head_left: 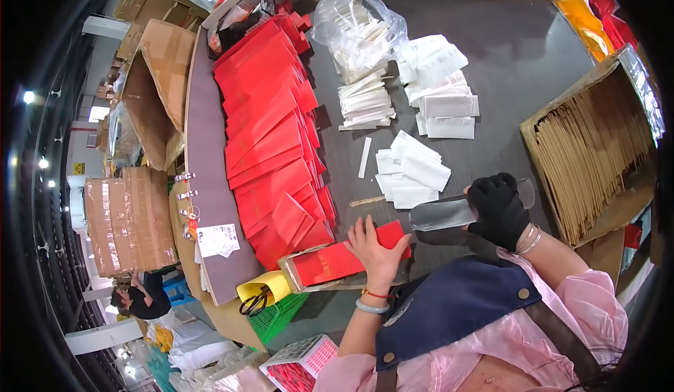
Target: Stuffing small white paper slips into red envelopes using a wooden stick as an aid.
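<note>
My left hand (378,250) is bare and open, its fingers spread over a long red packet (323,265) near the table's front edge. A pale, clear-edged holder (286,269) borders that packet at its left end. My right hand (498,211), in a black glove, is closed around a long, see-through plastic piece (441,215) with rounded ends. It sticks out on both sides of the fist; whether it is a sleeve or a stiff strip I cannot tell. Just beyond it lie small white paper packets (414,171), with a narrow white strip (365,157) to their left.
Overlapping red envelopes (263,132) fill the table's left side. Farther back are stacked white slips (439,87) and a plastic bag (359,30) of white strips. A carton (590,153) of brown cardboard pieces stands right. Scissors (255,301) sit in a yellow holder (274,288) front left.
</note>
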The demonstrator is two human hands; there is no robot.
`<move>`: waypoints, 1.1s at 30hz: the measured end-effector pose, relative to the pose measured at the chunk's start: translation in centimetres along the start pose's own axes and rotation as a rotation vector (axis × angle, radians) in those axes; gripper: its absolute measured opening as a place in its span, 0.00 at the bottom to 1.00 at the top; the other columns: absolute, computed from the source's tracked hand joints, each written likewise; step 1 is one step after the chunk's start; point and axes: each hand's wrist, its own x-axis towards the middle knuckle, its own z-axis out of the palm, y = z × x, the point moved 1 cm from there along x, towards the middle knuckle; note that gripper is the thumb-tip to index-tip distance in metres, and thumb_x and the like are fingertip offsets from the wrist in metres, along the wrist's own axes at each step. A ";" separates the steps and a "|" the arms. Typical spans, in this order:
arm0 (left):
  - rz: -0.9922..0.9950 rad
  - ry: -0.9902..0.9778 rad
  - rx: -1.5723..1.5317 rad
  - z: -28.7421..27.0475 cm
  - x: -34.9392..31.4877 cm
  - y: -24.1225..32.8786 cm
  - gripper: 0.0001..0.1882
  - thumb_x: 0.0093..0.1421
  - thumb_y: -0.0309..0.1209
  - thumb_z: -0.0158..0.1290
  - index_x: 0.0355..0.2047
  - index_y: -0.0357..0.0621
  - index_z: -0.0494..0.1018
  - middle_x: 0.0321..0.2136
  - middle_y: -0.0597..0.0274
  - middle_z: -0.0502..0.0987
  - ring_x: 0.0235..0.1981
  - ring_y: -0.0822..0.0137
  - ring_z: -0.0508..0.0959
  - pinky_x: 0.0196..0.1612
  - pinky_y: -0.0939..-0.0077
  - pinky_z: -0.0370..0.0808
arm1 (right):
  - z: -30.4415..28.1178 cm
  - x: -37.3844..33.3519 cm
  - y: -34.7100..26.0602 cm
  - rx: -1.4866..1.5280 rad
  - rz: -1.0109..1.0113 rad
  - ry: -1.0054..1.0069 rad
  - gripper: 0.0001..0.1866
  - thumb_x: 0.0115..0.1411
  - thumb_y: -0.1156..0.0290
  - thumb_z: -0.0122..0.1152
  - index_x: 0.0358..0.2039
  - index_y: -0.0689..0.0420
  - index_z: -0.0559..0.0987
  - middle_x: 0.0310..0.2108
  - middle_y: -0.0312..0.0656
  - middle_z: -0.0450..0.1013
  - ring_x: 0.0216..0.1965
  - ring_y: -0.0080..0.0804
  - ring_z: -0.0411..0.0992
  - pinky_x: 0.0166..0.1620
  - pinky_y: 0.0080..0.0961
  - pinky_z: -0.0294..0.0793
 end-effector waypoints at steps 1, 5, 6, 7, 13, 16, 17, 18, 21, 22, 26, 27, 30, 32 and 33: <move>0.003 0.004 -0.067 0.1 0.1 -0.1 0.48 0.43 0.49 0.68 0.60 0.36 0.63 0.59 0.43 0.65 0.62 0.43 0.59 0.65 0.40 0.48 | 0.1 0.2 -0.1 -0.008 -0.017 -0.034 0.33 0.35 0.57 0.76 0.43 0.54 0.74 0.40 0.42 0.71 0.45 0.44 0.69 0.53 0.42 0.61; 0.001 -0.010 -0.223 0.3 0.2 -1.3 0.50 0.43 0.50 0.68 0.61 0.35 0.62 0.60 0.43 0.64 0.65 0.42 0.54 0.67 0.43 0.43 | 1.2 0.4 -0.4 -0.035 -0.103 -0.103 0.33 0.37 0.52 0.74 0.43 0.55 0.75 0.41 0.44 0.71 0.47 0.44 0.69 0.53 0.44 0.60; -0.002 -0.006 -0.219 0.1 0.3 -1.4 0.50 0.43 0.50 0.68 0.61 0.35 0.62 0.60 0.43 0.64 0.65 0.42 0.54 0.67 0.43 0.43 | 1.8 0.8 -0.5 -0.031 -0.108 -0.102 0.33 0.37 0.52 0.74 0.43 0.55 0.75 0.41 0.44 0.71 0.47 0.44 0.69 0.53 0.44 0.60; -0.019 -0.019 -0.209 -0.4 0.3 -0.8 0.50 0.44 0.49 0.68 0.61 0.34 0.62 0.60 0.43 0.64 0.65 0.41 0.54 0.67 0.43 0.43 | 2.5 0.9 -0.8 0.011 -0.130 -0.132 0.33 0.39 0.49 0.72 0.43 0.55 0.75 0.41 0.44 0.71 0.47 0.45 0.69 0.54 0.45 0.60; 0.037 -0.125 -0.122 -1.3 1.3 -0.4 0.45 0.47 0.45 0.67 0.60 0.35 0.62 0.60 0.44 0.65 0.64 0.43 0.58 0.66 0.45 0.50 | 8.6 3.2 -2.7 0.063 -0.258 -0.142 0.38 0.43 0.43 0.68 0.50 0.55 0.74 0.46 0.46 0.70 0.49 0.48 0.68 0.54 0.46 0.60; 0.063 -0.076 -0.302 -0.4 5.4 -0.4 0.36 0.51 0.41 0.65 0.56 0.36 0.67 0.55 0.44 0.69 0.59 0.44 0.65 0.62 0.51 0.60 | 7.0 5.9 -1.2 0.105 -0.128 0.042 0.41 0.43 0.46 0.70 0.57 0.50 0.70 0.53 0.46 0.67 0.53 0.50 0.65 0.56 0.48 0.60; 0.080 0.010 -0.482 -0.1 7.6 -0.5 0.30 0.53 0.39 0.63 0.53 0.37 0.70 0.52 0.44 0.72 0.54 0.43 0.69 0.58 0.54 0.65 | 6.1 7.4 -1.5 0.117 -0.103 0.096 0.42 0.43 0.47 0.70 0.58 0.49 0.70 0.55 0.46 0.66 0.55 0.50 0.64 0.56 0.49 0.60; 0.127 0.134 -0.356 0.3 9.8 -0.6 0.24 0.54 0.36 0.62 0.49 0.39 0.72 0.46 0.46 0.74 0.49 0.44 0.71 0.53 0.56 0.68 | 5.8 8.5 -1.9 0.064 -0.141 0.052 0.42 0.44 0.49 0.70 0.59 0.46 0.69 0.56 0.47 0.64 0.58 0.51 0.60 0.57 0.49 0.59; 0.131 0.275 -0.156 1.7 14.4 -2.9 0.14 0.55 0.32 0.60 0.40 0.41 0.74 0.37 0.49 0.75 0.40 0.46 0.74 0.44 0.57 0.71 | 8.3 10.0 0.2 -0.042 -0.365 -0.089 0.32 0.44 0.53 0.70 0.52 0.43 0.76 0.58 0.44 0.64 0.61 0.48 0.59 0.58 0.50 0.59; 0.075 0.266 -0.085 2.0 15.2 -3.3 0.10 0.55 0.30 0.59 0.36 0.42 0.74 0.33 0.50 0.74 0.37 0.47 0.73 0.41 0.55 0.71 | 8.4 10.1 1.3 -0.093 -0.411 -0.119 0.28 0.42 0.56 0.70 0.48 0.40 0.78 0.58 0.41 0.65 0.60 0.46 0.60 0.58 0.50 0.60; 0.223 0.138 -0.131 2.1 15.9 -2.8 0.05 0.55 0.28 0.58 0.31 0.42 0.73 0.31 0.51 0.73 0.36 0.48 0.73 0.39 0.56 0.70 | 5.2 8.9 5.3 -0.161 -0.402 -0.259 0.26 0.43 0.59 0.70 0.47 0.33 0.80 0.60 0.33 0.64 0.62 0.40 0.60 0.59 0.48 0.60; 0.296 0.149 -0.115 2.0 15.5 -2.7 0.05 0.56 0.27 0.57 0.30 0.42 0.73 0.30 0.51 0.73 0.35 0.48 0.73 0.38 0.56 0.70 | 4.7 8.6 5.5 -0.161 -0.392 -0.260 0.26 0.43 0.59 0.70 0.47 0.33 0.80 0.60 0.33 0.64 0.62 0.40 0.60 0.59 0.48 0.60; 0.384 0.151 -0.156 1.6 14.4 -1.2 0.04 0.55 0.25 0.57 0.29 0.41 0.72 0.30 0.52 0.73 0.34 0.50 0.74 0.37 0.57 0.71 | 1.2 7.4 5.5 -0.140 -0.405 -0.205 0.25 0.45 0.62 0.70 0.47 0.40 0.80 0.60 0.37 0.64 0.63 0.41 0.59 0.60 0.51 0.58; 0.411 0.114 -0.229 0.6 13.1 1.2 0.04 0.54 0.24 0.58 0.29 0.40 0.72 0.32 0.52 0.74 0.35 0.51 0.74 0.38 0.59 0.72 | -1.0 5.3 6.4 -0.013 -0.277 -0.057 0.26 0.44 0.63 0.71 0.47 0.43 0.79 0.58 0.39 0.66 0.61 0.43 0.62 0.60 0.48 0.60; 0.415 0.107 -0.229 0.7 12.5 2.6 0.04 0.54 0.24 0.58 0.29 0.40 0.72 0.32 0.52 0.74 0.35 0.51 0.74 0.38 0.59 0.72 | -1.9 4.0 7.3 0.112 -0.162 0.089 0.26 0.43 0.63 0.72 0.46 0.47 0.79 0.56 0.41 0.68 0.60 0.46 0.64 0.59 0.44 0.63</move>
